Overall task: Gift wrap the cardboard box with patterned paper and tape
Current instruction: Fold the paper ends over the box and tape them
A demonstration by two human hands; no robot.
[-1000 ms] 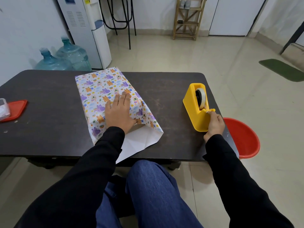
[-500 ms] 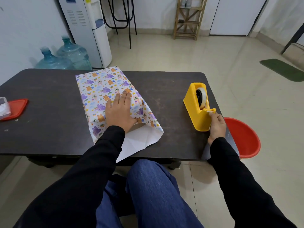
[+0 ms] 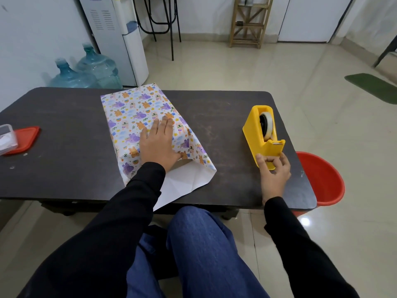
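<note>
**Yellow tape dispenser in one hand, paper pinned under the other**

Left hand (image 3: 158,145) is flat, palm down, fingers straight and close together, pressing on top of the patterned paper (image 3: 133,108). Not gripping anything, just holding it down. Right hand (image 3: 274,172) is curled round the near end of the tape dispenser (image 3: 255,136), thumb on one side and fingers on the other. Can't tell if there's a strip of tape between the fingers.

The cardboard box is completely covered, so all you see is its shape under the paper. It sits mid-bench, a bit left of centre, angled slightly. The far end looks folded shut. The near end is open, and the white underside (image 3: 182,183) sticks out past the near edge of the bench (image 3: 64,125).

The dispenser stands well right of the package, with the tape roll (image 3: 267,123) showing in its slot.

Far left on the bench there's a red lid (image 3: 23,138) with a clear container (image 3: 7,138) on it. A red tub (image 3: 322,177) sits on the floor by the right corner. Behind the bench are two water jugs (image 3: 96,67) next to a water cooler (image 3: 120,35), plus a wooden rack (image 3: 247,24) and a green mat (image 3: 373,84).
</note>
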